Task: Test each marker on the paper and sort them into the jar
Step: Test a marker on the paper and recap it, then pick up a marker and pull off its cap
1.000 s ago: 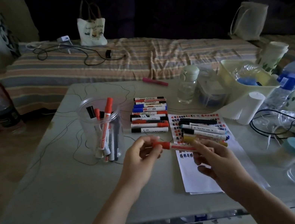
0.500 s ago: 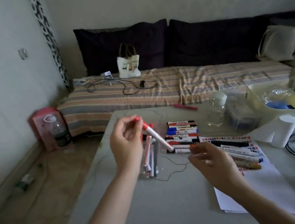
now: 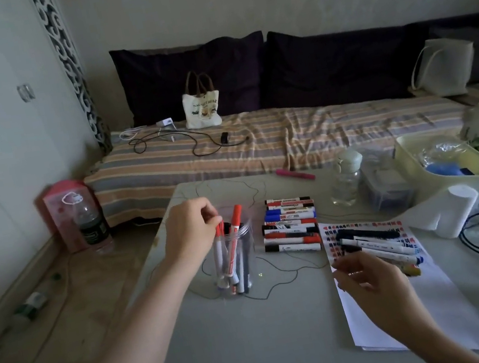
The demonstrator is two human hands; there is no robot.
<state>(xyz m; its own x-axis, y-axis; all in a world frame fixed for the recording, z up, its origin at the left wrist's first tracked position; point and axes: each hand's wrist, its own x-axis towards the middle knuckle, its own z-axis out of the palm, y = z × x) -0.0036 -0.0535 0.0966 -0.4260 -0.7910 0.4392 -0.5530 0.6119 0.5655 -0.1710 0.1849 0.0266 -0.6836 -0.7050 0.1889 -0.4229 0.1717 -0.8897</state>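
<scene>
Lowering a red-capped marker (image 3: 221, 242) into the clear jar (image 3: 235, 262), your left hand (image 3: 189, 233) pinched its cap end between thumb and fingertips at the jar's rim. The jar stood at nine o'clock from the paper (image 3: 396, 297), with several markers upright inside; a taller red one (image 3: 236, 242) leaned just beside the one you held.

Your right hand (image 3: 374, 282) hovered over the paper with fingers loosely curled; whether it touched or pinched anything could not be told from this view. Loose markers (image 3: 374, 244) lay across the paper's twelve o'clock end, and a stacked row of markers (image 3: 290, 225) lay between jar and paper.

Recommendations for the step in hand:
- Guide the tip down a free gap and let go only once the barrel is well inside the jar.
- Keep the hand off the leaning red marker; in my judgement the light plastic jar could tip if nudged.
- Take the next marker from the nearest end of the group on the paper, so that untested stock in the stacked row stays separate.
</scene>
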